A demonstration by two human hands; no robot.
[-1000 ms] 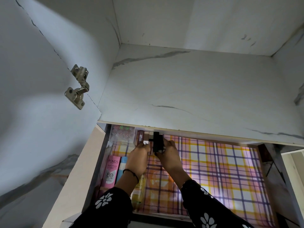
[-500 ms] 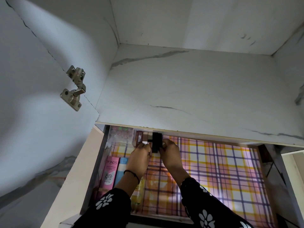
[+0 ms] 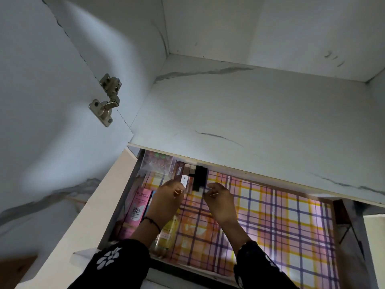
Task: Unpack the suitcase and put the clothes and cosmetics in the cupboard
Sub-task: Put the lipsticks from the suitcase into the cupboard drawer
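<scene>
The cupboard drawer (image 3: 291,236) is pulled out and lined with pink, yellow and purple checked paper. At its back left stands a row of small cosmetics: a black case (image 3: 200,177), brown lipstick boxes (image 3: 180,171) and a small white box (image 3: 184,181). My left hand (image 3: 167,200) sits just below the white box, fingers loosely curled, holding nothing I can see. My right hand (image 3: 219,202) is just below and right of the black case, fingers curled, with no grip on it.
A pink Pond's BB cream box (image 3: 137,209) and a yellow bottle (image 3: 167,232) lie along the drawer's left side, and a clear packet (image 3: 158,162) lies in the back left corner. A white marbled shelf (image 3: 250,122) overhangs the drawer's back. A metal hinge (image 3: 106,100) sits on the left door.
Both hands held the black case at the drawer's back; they have now come off it and drawn slightly back toward me. The case stays in the row.
</scene>
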